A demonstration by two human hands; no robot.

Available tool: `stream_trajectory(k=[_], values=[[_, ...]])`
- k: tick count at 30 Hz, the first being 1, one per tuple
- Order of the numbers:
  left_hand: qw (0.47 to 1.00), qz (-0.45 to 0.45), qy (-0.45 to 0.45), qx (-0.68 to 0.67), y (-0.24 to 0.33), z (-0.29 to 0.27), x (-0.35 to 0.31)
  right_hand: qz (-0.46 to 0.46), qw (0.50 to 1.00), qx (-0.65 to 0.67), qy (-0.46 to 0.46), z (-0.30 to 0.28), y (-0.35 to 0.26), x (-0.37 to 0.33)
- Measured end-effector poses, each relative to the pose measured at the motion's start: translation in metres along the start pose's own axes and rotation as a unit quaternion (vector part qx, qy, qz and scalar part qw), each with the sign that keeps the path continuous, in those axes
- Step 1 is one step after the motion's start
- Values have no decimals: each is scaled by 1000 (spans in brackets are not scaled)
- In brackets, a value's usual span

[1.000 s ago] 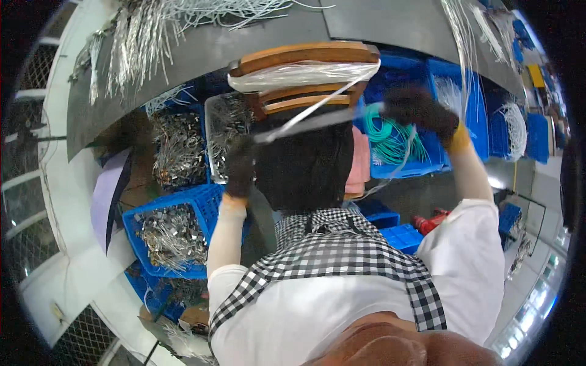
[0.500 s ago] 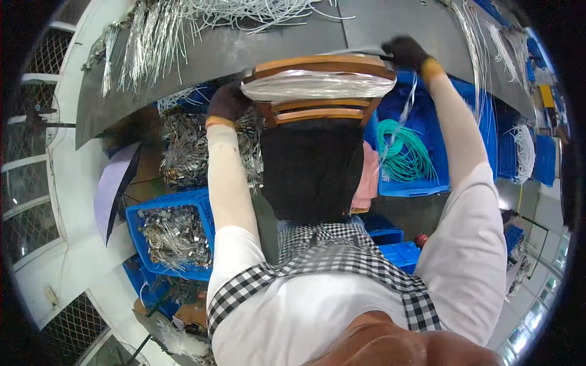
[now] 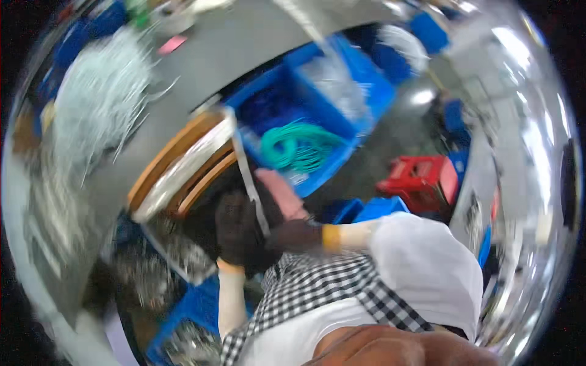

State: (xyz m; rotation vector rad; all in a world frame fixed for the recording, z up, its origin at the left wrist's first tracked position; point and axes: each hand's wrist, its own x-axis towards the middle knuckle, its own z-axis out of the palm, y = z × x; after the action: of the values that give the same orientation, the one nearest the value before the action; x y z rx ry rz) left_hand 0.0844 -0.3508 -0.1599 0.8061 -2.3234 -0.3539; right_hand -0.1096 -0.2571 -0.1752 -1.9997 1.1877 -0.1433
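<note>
In front of my lap both hands are close together, blurred by motion, in dark gloves. My left hand (image 3: pixel 237 227) looks curled, and whatever it grips is hidden. My right hand (image 3: pixel 294 236) is beside it, its fingers closed at the lower end of a pale strand (image 3: pixel 245 168). That strand runs taut down from the upper corner of a wooden chair back (image 3: pixel 168 149). A thick shiny band of clear strands (image 3: pixel 186 166) lies along the chair back between its wooden rails. Dark cloth covers the chair below it.
A blue crate (image 3: pixel 332 172) holds a coil of green tubing (image 3: pixel 299 145). Near it are pink cloth (image 3: pixel 282 192) and a red plastic stool (image 3: pixel 425 183). White strands (image 3: pixel 101 91) are heaped on the grey table (image 3: pixel 207 52). Another blue crate with metal pieces is at lower left.
My view has swung toward the right. Both hands have come from the two ends of the chair back to together before my lap, the right one drawing the strand along.
</note>
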Motion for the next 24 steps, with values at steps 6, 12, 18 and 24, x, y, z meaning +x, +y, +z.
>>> stream_trajectory(k=[6, 12, 18, 24], values=[[938, -203, 76, -272, -23, -28, -48, -95, 962, 192, -168, -135, -17, 37], [621, -454, 393, -504, -118, -54, -95, -518, 845, -116, 63, -268, -1, 213], [876, -392, 281, -17, -174, -62, -84, -348, 901, -242, 95, -270, -42, 365], [882, -419, 206, -60, -196, -81, -45, -23, 994, -90, 49, -265, -9, 348]])
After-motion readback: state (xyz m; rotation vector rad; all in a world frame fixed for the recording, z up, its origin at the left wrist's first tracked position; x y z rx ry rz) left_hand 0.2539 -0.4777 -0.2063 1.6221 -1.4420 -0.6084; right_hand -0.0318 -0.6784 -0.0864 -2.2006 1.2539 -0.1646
